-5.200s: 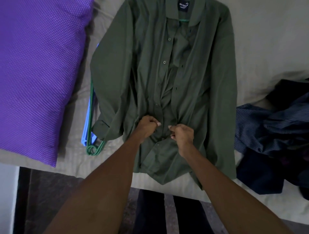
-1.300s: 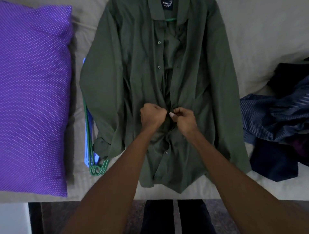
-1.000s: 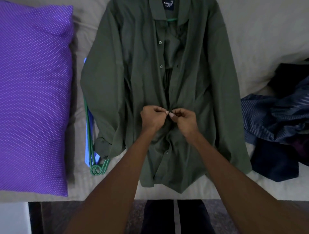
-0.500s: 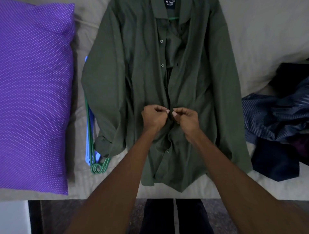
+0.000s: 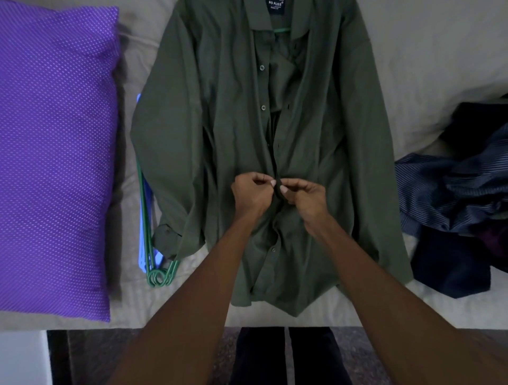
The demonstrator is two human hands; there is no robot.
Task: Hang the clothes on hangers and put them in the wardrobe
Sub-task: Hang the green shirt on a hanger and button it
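one green shirt flat on the bed, collar label reading "no fuss". left hand and right hand both pinch its placket mid-front. three green hanger hooks poke out beside it.

Olive shirt flat on bed, half-buttoned; green hanger inside collar

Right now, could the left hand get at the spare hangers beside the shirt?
Probably yes. The spare hangers lie exposed on the bed, their hooks clear of the green shirt sleeve. But the left hand is pinching the shirt placket and must let go first.
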